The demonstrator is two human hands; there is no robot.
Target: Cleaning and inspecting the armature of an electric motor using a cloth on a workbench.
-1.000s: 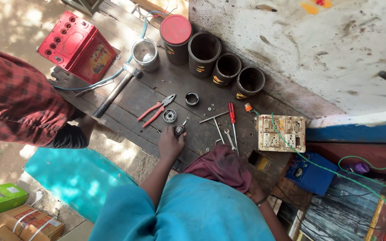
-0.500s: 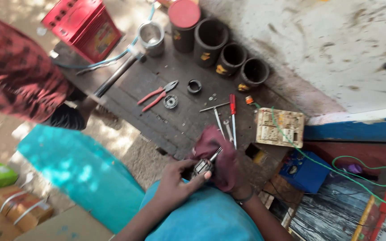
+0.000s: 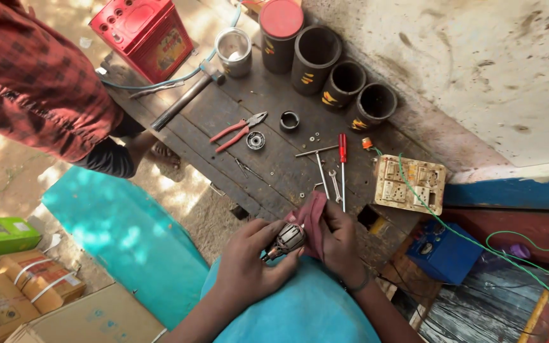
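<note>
A small motor rotor (image 3: pixel 285 239) is held between the hands, above the lap and just short of the surface (image 3: pixel 223 117). It is gripped by the left hand (image 3: pixel 249 263); its long axis slants toward the right hand (image 3: pixel 338 244), by which a red cloth (image 3: pixel 311 219) is pinched against it.

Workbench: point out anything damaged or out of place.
The switchboard lies loose and askew at the workbench edge, green wire trailing off. Small washers lie scattered loose.

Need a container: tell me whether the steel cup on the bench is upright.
Upright: the steel cup stands with its open mouth facing up.
</note>
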